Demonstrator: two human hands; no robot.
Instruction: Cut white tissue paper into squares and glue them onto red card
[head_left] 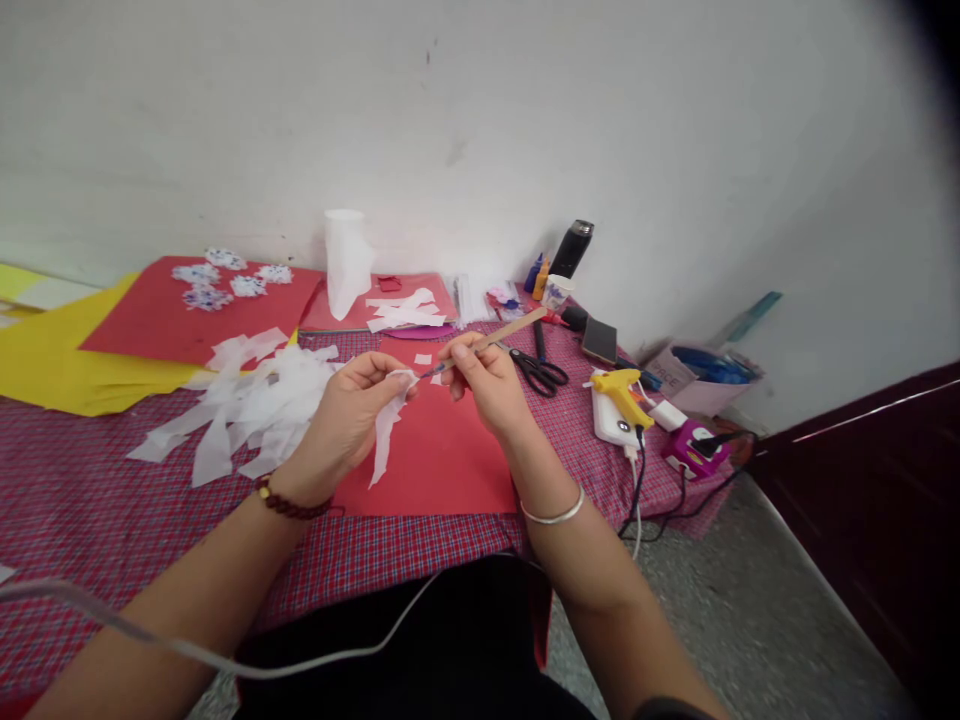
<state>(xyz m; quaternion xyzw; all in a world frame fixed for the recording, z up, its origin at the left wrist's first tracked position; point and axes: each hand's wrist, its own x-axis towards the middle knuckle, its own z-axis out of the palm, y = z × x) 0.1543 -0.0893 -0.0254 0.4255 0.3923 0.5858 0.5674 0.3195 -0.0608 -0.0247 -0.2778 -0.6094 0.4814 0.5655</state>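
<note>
Between the thumb and fingers of my left hand [367,395] is pinched a white paper strip [385,440], its loose end hanging down. My right hand [484,375] grips a thin flat wooden stick [517,325] like a pen. The stick's lower tip is dark bluish and points at the strip, close to my left fingertips; whether they touch I cannot tell. Both hands are over a red sheet [442,460], where small white paper pieces [423,359] lie. Left of my left hand spreads a pile of white strips [255,400].
White-and-blue crumpled flowers [206,297] sit on another red sheet [150,320]. A white paper roll [346,260] stands by the wall. To the right are black scissors [541,372], a phone [600,341], a yellow glue gun [624,392] and a purple power strip [694,450]. A white cable [247,668] crosses my lap.
</note>
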